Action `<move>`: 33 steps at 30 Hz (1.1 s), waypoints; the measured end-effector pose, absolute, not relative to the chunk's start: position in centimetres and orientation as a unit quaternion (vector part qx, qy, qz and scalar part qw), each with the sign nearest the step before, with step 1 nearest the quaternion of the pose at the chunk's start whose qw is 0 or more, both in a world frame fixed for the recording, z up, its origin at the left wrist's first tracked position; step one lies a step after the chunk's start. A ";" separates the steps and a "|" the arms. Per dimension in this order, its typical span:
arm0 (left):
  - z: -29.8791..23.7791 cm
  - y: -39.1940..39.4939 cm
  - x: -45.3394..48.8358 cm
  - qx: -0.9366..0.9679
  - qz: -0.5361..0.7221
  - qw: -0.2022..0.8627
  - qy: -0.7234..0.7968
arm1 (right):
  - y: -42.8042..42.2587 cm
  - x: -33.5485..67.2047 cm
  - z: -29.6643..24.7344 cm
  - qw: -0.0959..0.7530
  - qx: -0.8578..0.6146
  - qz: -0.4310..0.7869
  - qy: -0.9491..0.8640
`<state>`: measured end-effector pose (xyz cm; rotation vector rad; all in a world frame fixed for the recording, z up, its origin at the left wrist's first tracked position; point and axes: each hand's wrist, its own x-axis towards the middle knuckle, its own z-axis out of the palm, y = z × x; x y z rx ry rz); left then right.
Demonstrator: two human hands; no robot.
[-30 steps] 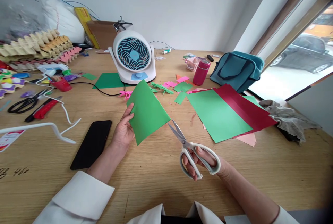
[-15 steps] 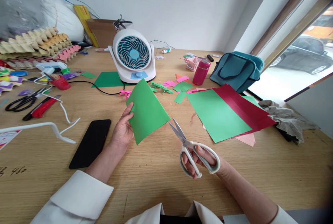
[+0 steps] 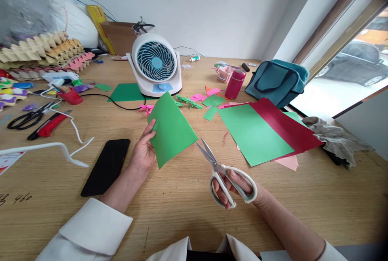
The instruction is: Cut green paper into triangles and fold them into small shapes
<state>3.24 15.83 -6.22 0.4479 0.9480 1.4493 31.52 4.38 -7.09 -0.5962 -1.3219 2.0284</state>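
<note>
My left hand (image 3: 144,147) grips a green sheet of paper (image 3: 170,129) by its left edge, thumb in front, and holds it tilted above the table. In my right hand (image 3: 235,186) is a pair of scissors (image 3: 216,164) with white and grey handles; my fingers pass through both loops. The blades are parted, and their tips lie close to the paper's right corner. To the right rest a larger green sheet (image 3: 254,133) and a dark red sheet (image 3: 285,127), with pink paper (image 3: 288,162) partly hidden beneath. Small green cut pieces (image 3: 214,100) lie behind.
A black phone (image 3: 106,168) lies left of my left forearm. Farther back stand a white fan (image 3: 156,64), a red flask (image 3: 235,84) and a teal bag (image 3: 277,81). Black scissors (image 3: 28,119) and a red utility knife (image 3: 50,125) lie at far left, near a white cable (image 3: 62,147).
The hands, green paper and scissors hold almost the same positions. Only a very slight shift of the whole view shows.
</note>
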 end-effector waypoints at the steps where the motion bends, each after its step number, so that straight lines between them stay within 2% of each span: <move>1: -6.3 15.9 3.2 0.200 0.631 0.625 0.414 | 4.4 31.5 -7.0 0.319 -0.230 0.770 -0.502; 33: -6.3 15.9 3.2 0.194 0.633 0.629 0.407 | 4.4 31.9 -7.3 0.312 -0.241 0.753 -0.526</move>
